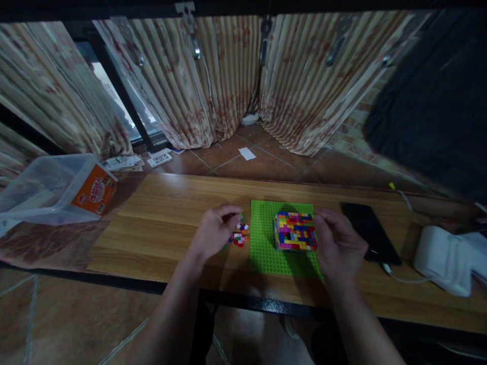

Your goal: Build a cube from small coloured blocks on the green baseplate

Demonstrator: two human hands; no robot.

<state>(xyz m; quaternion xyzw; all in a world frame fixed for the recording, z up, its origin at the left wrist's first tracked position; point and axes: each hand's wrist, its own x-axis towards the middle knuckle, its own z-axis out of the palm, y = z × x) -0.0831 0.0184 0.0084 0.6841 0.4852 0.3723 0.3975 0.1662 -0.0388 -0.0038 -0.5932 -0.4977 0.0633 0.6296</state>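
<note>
A block build of many coloured toy bricks [294,231] stands on a green studded baseplate [262,253]. My right hand [338,246] is at the build's right edge, thumb and fingers drawn together; what lies between them is hidden. To the left of the baseplate, my left hand [215,230] pinches a small green brick [241,216] at its fingertips. Just below those fingertips lies a small pile of loose bricks [239,238] in white, red, orange and other colours, partly covered by the hand.
Everything stands on a wooden table [152,218]. On its right lie a black tablet [371,230] with a cable plugged in and a white device [443,261]. A clear plastic bin [49,187] with an orange label is at the left. Striped curtains [228,76] hang beyond.
</note>
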